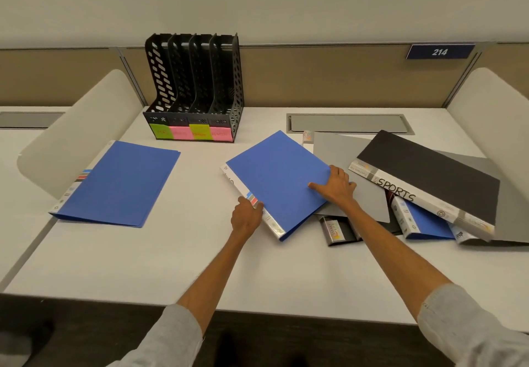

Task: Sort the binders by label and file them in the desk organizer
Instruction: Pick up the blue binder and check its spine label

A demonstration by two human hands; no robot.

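Note:
A blue binder point(274, 178) lies tilted at the middle of the white desk point(171, 252). My left hand point(246, 216) pinches its white spine near the lower end. My right hand point(336, 186) rests on its right edge, fingers spread over the cover. A second blue binder point(120, 183) lies flat at the left. The black desk organizer point(197, 89) stands at the back, with several empty slots and green and pink sticky labels on its front. At the right is a loose pile: a black binder marked SPORTS point(429, 175) on top, grey binders point(360, 195) and another blue binder point(423, 223) under it.
Curved white side dividers point(77, 135) flank the desk on both sides. A grey cable hatch point(349, 123) is set into the desk at the back right. A sign reading 214 point(439, 51) hangs on the back partition. The desk's front edge runs just below my forearms.

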